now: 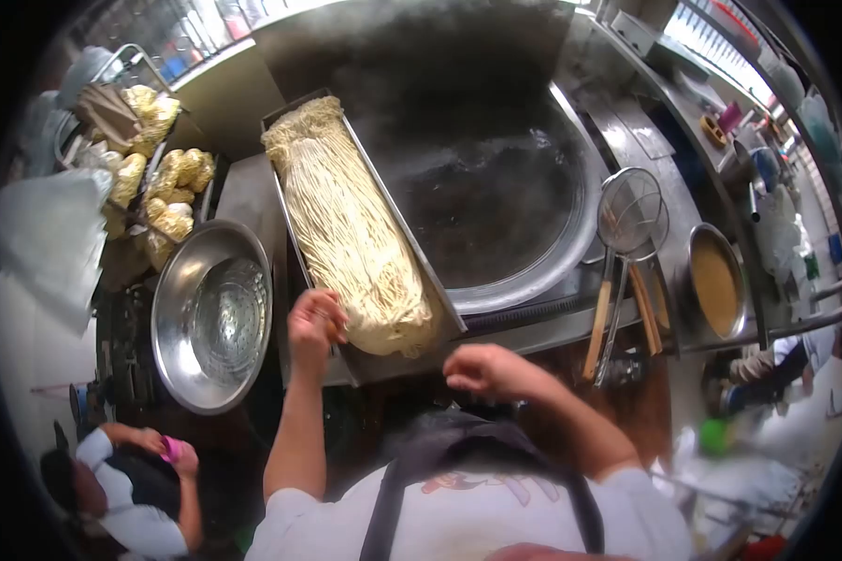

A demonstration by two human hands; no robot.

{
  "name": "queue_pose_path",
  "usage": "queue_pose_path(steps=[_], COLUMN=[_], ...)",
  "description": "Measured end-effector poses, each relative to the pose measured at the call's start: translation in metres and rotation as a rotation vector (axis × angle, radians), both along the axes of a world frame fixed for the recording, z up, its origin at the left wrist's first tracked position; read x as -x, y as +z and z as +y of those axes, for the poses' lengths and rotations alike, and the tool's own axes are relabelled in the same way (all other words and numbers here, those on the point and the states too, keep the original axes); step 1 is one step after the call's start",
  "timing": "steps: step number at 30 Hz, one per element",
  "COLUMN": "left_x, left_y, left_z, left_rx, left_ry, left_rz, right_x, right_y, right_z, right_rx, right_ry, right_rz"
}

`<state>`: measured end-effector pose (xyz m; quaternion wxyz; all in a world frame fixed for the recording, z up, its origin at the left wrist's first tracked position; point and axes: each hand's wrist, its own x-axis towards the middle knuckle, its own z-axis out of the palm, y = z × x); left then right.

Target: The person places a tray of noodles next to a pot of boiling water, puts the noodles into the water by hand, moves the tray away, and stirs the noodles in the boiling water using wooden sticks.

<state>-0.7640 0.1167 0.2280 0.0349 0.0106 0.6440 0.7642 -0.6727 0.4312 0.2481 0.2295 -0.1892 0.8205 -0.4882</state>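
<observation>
A long metal tray (pixel 404 222) holds a thick bundle of pale yellow noodles (pixel 346 210), its near end bunched near me. My left hand (pixel 317 320) is at the tray's near left corner, close to the noodles. Its fingers are curled closed, and I cannot make out whether anything is in them. To the right of the tray's near end, my right hand (pixel 492 371) hovers with its fingers loosely curled in and nothing visible in them. Behind the tray's right side is a large round wok (pixel 533 297) of dark liquid, with steam over it.
A steel basin (pixel 164 327) with some clear liquid stands at left, below bags of yellowish food (pixel 173 192). Wire strainers (pixel 634 210) with wooden handles lie right of the wok. Further right is a pot of brown liquid (pixel 713 280). A person (pixel 136 486) holds something pink at lower left.
</observation>
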Motion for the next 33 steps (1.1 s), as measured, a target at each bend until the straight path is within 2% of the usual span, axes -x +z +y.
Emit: queue_pose_path(steps=[2,5,7,9,11,13,18,21,25,30,33], left_x=[-0.092,-0.165,-0.205,-0.234,-0.246,-0.245,-0.245,-0.251,-0.259,-0.267,-0.267], left_y=[0.011,-0.001,-0.031,-0.031,-0.030,-0.025,-0.036,-0.036,-0.022,-0.025,-0.025], left_z=[0.066,0.143,0.185,0.221,0.226,0.252,0.262,0.274,0.284,0.266,0.264], left_rx=[0.063,0.097,0.037,0.041,0.070,0.127,0.279,0.200,0.263,0.295,0.211], left_ry=[-0.098,-0.302,-0.390,-0.420,-0.372,-0.363,-0.446,-0.478,-0.509,-0.479,-0.458], left_rz=[-0.147,-0.390,-0.431,-0.442,-0.457,-0.424,-0.359,-0.308,-0.257,-0.246,-0.273], right_x=[-0.074,-0.120,-0.140,-0.157,-0.160,-0.168,-0.186,-0.202,-0.208,-0.206,-0.206], right_y=[-0.001,0.012,0.016,0.016,0.026,0.028,0.021,0.020,0.020,0.028,0.024], right_z=[0.046,0.084,0.111,0.133,0.131,0.153,0.158,0.158,0.159,0.142,0.134], right_rx=[0.086,0.095,0.026,-0.003,-0.044,0.010,0.082,0.070,0.049,-0.006,-0.040], right_ry=[-0.107,-0.270,-0.254,-0.240,-0.187,-0.174,-0.247,-0.323,-0.421,-0.403,-0.384], right_rz=[0.086,-0.145,-0.112,-0.083,-0.073,0.121,0.120,0.195,0.236,0.259,0.317])
